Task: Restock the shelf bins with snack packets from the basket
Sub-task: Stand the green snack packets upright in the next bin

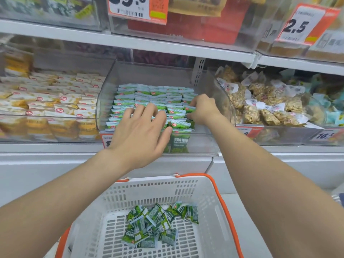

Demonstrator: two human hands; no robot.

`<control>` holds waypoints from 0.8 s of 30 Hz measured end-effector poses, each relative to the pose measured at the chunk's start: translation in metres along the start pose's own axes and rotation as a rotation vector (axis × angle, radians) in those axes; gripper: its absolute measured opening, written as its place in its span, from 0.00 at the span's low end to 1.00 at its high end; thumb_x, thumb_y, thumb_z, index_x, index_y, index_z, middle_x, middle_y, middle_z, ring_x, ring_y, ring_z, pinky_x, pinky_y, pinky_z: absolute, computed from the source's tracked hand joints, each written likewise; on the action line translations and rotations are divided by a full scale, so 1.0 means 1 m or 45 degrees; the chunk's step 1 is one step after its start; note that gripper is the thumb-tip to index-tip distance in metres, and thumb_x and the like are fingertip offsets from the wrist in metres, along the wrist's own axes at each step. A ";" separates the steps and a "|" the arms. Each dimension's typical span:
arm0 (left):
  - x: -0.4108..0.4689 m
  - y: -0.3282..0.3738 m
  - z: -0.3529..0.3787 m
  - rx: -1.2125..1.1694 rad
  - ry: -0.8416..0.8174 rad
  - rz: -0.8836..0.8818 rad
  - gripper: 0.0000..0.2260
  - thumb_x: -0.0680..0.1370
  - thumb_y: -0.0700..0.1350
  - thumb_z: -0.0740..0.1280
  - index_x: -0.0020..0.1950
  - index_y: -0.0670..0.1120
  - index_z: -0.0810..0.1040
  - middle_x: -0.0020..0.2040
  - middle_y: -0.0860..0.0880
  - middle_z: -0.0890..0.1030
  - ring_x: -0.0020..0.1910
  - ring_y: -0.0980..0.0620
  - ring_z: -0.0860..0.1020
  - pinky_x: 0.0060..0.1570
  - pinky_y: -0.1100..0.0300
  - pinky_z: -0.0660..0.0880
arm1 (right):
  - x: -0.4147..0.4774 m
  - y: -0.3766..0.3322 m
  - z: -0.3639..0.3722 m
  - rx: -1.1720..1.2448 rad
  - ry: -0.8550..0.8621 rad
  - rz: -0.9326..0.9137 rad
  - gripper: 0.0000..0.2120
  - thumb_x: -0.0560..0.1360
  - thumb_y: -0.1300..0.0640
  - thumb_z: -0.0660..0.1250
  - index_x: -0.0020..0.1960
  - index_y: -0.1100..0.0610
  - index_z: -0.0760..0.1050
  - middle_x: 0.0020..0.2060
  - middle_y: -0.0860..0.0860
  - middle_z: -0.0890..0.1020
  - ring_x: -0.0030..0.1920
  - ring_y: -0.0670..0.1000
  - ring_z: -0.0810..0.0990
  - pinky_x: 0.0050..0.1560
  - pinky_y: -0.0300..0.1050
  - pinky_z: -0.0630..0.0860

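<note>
A clear plastic shelf bin (pixel 219 94) in the middle holds neat rows of green snack packets (pixel 152 94). My left hand (pixel 141 127) rests flat on the front rows with its fingers spread, holding nothing that I can see. My right hand (pixel 202 108) is at the bin's right side, its fingertips pinched on a green packet (pixel 190 109) in the row there. Below, a white basket (pixel 210 198) with orange handles holds a loose pile of several green packets (pixel 158 224).
The bin to the left holds white and yellow packets (pixel 61 103). The bin to the right holds clear bags of nut clusters (pixel 260 103). Orange price tags (pixel 305 23) hang from the upper shelf. The white shelf edge (pixel 55 148) runs below the bins.
</note>
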State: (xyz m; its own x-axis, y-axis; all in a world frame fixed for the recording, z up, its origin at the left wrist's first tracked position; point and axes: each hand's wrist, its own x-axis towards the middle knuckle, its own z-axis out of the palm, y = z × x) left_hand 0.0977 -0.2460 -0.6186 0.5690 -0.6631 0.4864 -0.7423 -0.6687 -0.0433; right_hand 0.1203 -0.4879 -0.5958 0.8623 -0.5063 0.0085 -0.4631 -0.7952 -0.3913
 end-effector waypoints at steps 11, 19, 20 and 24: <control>-0.042 0.026 0.016 0.082 0.320 0.599 0.08 0.80 0.45 0.65 0.43 0.44 0.74 0.38 0.44 0.73 0.38 0.42 0.71 0.38 0.48 0.66 | -0.069 0.008 -0.007 0.141 0.497 -0.363 0.12 0.78 0.60 0.60 0.57 0.57 0.79 0.46 0.56 0.83 0.46 0.60 0.82 0.45 0.49 0.76; -0.104 0.036 0.115 0.041 -1.187 0.554 0.08 0.83 0.47 0.58 0.54 0.48 0.76 0.48 0.47 0.79 0.47 0.42 0.80 0.47 0.47 0.80 | -0.192 0.054 0.082 0.230 0.433 -0.730 0.09 0.70 0.57 0.58 0.37 0.55 0.77 0.29 0.48 0.78 0.29 0.56 0.76 0.28 0.47 0.71; -0.113 0.039 0.130 0.029 -1.263 0.474 0.07 0.83 0.45 0.59 0.52 0.48 0.76 0.47 0.47 0.78 0.45 0.43 0.80 0.45 0.48 0.81 | -0.195 0.063 0.099 0.134 0.232 -0.700 0.10 0.71 0.55 0.58 0.38 0.54 0.77 0.30 0.49 0.79 0.30 0.56 0.77 0.29 0.46 0.71; -0.156 0.045 0.195 0.020 -1.494 0.114 0.10 0.82 0.40 0.61 0.63 0.47 0.75 0.55 0.46 0.78 0.48 0.45 0.80 0.44 0.50 0.81 | -0.199 0.095 0.156 -0.279 -0.452 -0.577 0.07 0.77 0.55 0.60 0.46 0.53 0.76 0.39 0.53 0.82 0.40 0.59 0.80 0.41 0.50 0.79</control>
State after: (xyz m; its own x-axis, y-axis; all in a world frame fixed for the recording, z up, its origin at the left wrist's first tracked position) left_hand 0.0439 -0.2382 -0.8665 0.4983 -0.6058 -0.6202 -0.7966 -0.6024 -0.0516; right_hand -0.0631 -0.4106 -0.7779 0.9814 0.0097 -0.1917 -0.0337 -0.9744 -0.2221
